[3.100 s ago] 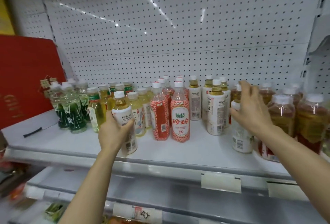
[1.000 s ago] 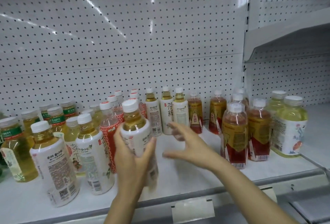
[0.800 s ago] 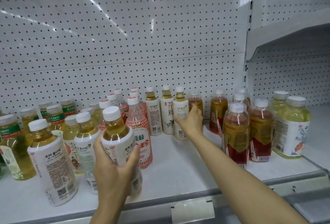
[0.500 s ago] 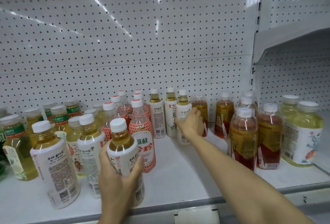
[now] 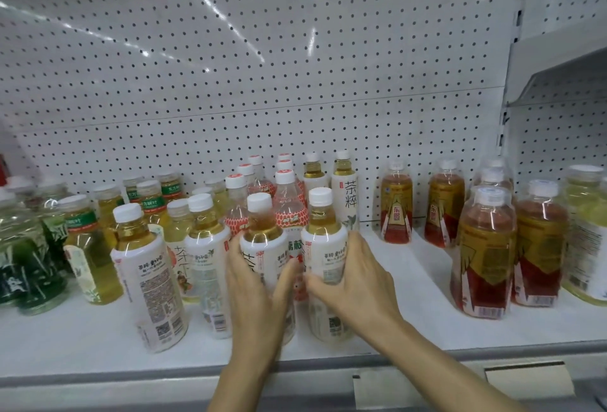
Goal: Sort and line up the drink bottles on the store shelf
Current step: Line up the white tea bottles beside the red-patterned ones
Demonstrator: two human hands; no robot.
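Now both hands grasp matching white-label tea bottles near the shelf (image 5: 410, 280) front edge. Left hand (image 5: 254, 300) wraps the left tea bottle (image 5: 262, 247); right hand (image 5: 353, 280) wraps the right tea bottle (image 5: 325, 247), the two side by side, almost touching. Likely grouping same-brand items into one row. Red-patterned bottle (image 5: 290, 211) stands just behind them; amber bottles (image 5: 483, 247) sit apart at right.

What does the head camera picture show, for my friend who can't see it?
Two hands each hold a white-labelled tea bottle at the shelf front: left hand on one bottle, right hand on the other bottle. Red, green and yellow drink bottles stand around them.
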